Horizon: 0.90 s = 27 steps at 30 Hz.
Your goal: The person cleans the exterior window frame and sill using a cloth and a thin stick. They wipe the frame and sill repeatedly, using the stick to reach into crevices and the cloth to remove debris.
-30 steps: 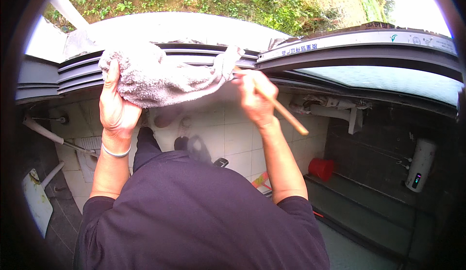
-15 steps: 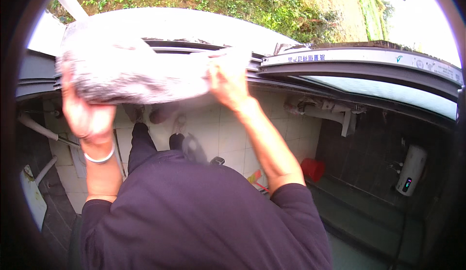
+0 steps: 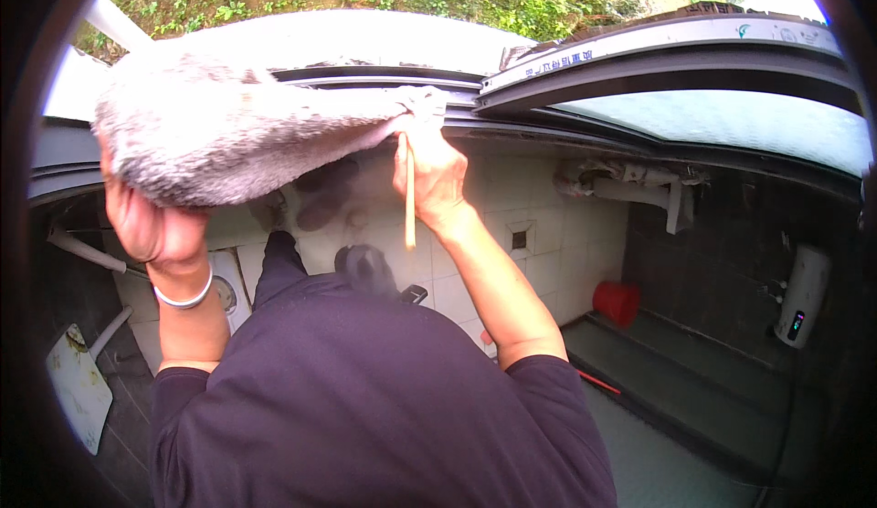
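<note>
A fuzzy grey-and-white fabric piece (image 3: 219, 133), thick at its left end and narrowing to the right, is held up in front of the window track. My left hand (image 3: 155, 220), with a white bangle on its wrist, supports the thick end from below; some fingers are hidden behind the pile. At the narrow, pale end, my right hand (image 3: 431, 174) is closed on the bunched fabric. A thin, pale tan strip or stick (image 3: 410, 197) hangs below those fingers; I cannot tell whether it belongs to the fabric.
The dark window frame (image 3: 639, 133) runs across, with a frosted pane at right and greenery outside. Below are a tiled floor, a red bucket (image 3: 617, 303), a white pipe (image 3: 630, 193), a water heater (image 3: 804, 296) on the right wall and a white panel (image 3: 80, 389) at left.
The fabric, smeared by motion before, is sharper now and sits slightly further left. The tan strip now shows below my right hand. The whole view has shifted a little. Both hands keep their hold.
</note>
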{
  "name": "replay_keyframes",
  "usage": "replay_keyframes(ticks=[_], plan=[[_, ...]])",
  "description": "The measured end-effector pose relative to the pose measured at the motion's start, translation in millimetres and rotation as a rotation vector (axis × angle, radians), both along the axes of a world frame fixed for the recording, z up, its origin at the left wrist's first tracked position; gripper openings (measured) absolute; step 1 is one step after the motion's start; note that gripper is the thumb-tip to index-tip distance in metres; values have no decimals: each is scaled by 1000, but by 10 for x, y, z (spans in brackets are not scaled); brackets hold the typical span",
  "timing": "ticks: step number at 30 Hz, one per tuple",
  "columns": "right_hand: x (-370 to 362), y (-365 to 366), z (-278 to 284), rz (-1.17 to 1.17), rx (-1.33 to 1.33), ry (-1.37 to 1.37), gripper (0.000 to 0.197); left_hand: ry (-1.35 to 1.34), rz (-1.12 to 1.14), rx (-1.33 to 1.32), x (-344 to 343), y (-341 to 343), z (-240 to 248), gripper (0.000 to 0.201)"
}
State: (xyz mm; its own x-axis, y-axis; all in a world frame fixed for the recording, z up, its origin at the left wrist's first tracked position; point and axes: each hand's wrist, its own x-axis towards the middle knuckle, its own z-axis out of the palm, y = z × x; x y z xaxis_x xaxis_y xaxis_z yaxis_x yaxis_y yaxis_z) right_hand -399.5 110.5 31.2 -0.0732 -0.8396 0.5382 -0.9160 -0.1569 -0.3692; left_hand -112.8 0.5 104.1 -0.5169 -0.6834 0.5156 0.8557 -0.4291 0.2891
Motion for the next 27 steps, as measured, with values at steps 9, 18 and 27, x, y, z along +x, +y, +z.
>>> replay_keyframes(ticks=[9,18,27], plan=[[-524,-199,165,-55,319,85,14,-426,66,392,-390,656,-270,47],[783,-727,-54,349,327,-63,10,-781,218,-49,185,828,-354,56],[-341,-340,264,89,277,191,4,-739,170,159,167,828,-542,53]])
